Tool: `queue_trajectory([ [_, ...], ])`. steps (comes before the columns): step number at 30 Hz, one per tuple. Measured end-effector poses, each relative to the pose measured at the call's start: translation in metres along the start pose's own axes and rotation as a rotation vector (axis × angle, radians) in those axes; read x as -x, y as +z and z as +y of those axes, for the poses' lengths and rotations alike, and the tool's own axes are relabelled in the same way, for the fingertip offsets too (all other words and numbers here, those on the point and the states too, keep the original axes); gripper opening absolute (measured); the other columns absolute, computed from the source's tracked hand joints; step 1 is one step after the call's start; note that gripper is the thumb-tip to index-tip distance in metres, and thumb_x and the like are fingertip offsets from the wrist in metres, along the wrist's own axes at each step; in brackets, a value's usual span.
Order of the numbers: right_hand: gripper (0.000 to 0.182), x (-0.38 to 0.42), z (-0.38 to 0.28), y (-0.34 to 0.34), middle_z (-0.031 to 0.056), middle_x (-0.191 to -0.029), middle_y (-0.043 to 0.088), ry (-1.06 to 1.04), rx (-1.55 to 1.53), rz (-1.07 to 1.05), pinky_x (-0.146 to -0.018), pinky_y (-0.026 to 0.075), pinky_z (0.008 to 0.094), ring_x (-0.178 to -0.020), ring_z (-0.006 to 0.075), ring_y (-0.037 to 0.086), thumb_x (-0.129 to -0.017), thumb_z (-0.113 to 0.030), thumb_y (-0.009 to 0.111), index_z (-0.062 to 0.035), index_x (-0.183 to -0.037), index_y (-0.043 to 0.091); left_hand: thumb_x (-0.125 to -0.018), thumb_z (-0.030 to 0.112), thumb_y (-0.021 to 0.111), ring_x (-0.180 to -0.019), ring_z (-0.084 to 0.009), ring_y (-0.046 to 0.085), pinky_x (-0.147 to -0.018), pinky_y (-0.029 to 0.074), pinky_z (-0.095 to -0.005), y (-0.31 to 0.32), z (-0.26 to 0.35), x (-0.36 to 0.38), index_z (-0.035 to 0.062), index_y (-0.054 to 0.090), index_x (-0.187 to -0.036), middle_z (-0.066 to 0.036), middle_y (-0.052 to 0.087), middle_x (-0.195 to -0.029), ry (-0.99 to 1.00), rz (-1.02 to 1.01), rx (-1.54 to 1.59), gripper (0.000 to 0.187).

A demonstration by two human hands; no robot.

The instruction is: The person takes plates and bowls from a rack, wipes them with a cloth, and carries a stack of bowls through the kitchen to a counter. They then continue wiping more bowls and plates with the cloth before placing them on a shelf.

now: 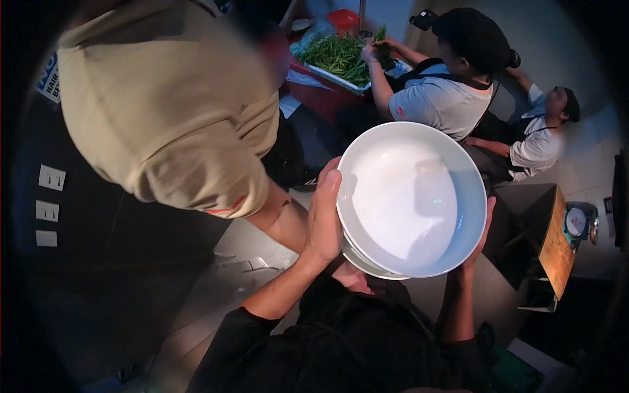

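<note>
A white round bowl (403, 203) is held up in front of my body, its open side facing me. Beneath it shows the rim of a second white bowl (372, 268), so the two are stacked. My left hand (324, 217) grips the stack at its left side, thumb near the top bowl's rim. Around the opposite side curls my right hand (485, 229), mostly hidden behind the bowl. Just below the stack is another person's hand (354, 278), at the end of a forearm reaching in from the left.
A person in a tan shirt (190, 118) stands close at left. Further back, a person in a grey shirt (442, 101) handles greens above a tray of green vegetables (337, 57). Another person (537, 134) is at far right, near a wooden-topped table (557, 242).
</note>
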State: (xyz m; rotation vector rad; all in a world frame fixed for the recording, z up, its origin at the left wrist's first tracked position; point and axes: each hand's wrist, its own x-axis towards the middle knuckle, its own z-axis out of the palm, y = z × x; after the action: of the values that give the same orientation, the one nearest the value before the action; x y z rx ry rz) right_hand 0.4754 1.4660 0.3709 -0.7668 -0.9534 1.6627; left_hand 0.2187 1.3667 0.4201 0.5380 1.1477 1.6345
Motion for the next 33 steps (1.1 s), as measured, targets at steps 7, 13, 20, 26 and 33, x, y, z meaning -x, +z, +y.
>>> queue_trajectory([
  [7,0.059,0.0,-0.018,-0.023,0.0121,-0.136,0.048,0.013,0.146,0.028,-0.106,0.035,0.0349,-0.122,0.0224,0.049,-0.104,-0.045,0.031,-0.0028,-0.144,0.034,-0.1,0.05,0.034,-0.096,-0.0143,0.057,-0.085,0.044,-0.0295,0.042,-0.036,0.021,0.0037,0.057,-0.11,-0.006,0.062,-0.102,0.108,0.222,-0.069,0.053],
  [13,0.061,-0.036,-0.053,-0.046,0.0119,-0.131,0.053,0.205,0.108,-0.116,-0.101,0.041,0.032,-0.117,0.0198,0.054,-0.103,-0.049,0.031,-0.0019,-0.141,0.04,-0.097,0.057,0.034,-0.1,-0.0185,0.06,-0.09,0.044,-0.0301,0.079,-0.055,0.006,0.0011,0.055,-0.123,-0.012,0.063,-0.113,0.106,0.221,-0.067,0.065],
  [20,0.064,-0.064,-0.067,-0.031,0.0106,-0.125,0.057,0.177,0.106,-0.104,-0.096,0.045,0.0314,-0.112,0.0191,0.057,-0.102,-0.053,0.03,-0.0012,-0.136,0.046,-0.097,0.057,0.032,-0.102,-0.0205,0.06,-0.086,0.047,-0.0305,0.104,-0.042,0.001,0.0009,0.054,-0.124,-0.016,0.061,-0.115,0.102,0.232,-0.024,0.066],
  [26,0.062,-0.102,-0.044,-0.015,0.0095,-0.118,0.059,0.112,0.115,-0.113,-0.096,0.042,0.0304,-0.108,0.0166,0.055,-0.104,-0.05,0.027,0.0011,-0.128,0.051,-0.096,0.061,0.033,-0.097,-0.0225,0.06,-0.084,0.049,-0.0328,0.076,-0.049,-0.037,0.0048,0.052,-0.123,-0.015,0.058,-0.114,0.212,0.307,-0.137,0.065],
  [33,0.06,-0.139,-0.028,0.043,0.0088,-0.11,0.061,0.053,0.353,-0.118,-0.09,0.044,0.0299,-0.101,0.0153,0.057,-0.104,-0.048,0.025,0.0016,-0.12,0.055,-0.089,0.06,0.045,-0.103,-0.0255,0.057,-0.084,0.049,-0.0403,0.049,-0.006,-0.085,0.0041,0.052,-0.128,-0.014,0.058,-0.116,0.007,0.304,0.206,0.069],
])
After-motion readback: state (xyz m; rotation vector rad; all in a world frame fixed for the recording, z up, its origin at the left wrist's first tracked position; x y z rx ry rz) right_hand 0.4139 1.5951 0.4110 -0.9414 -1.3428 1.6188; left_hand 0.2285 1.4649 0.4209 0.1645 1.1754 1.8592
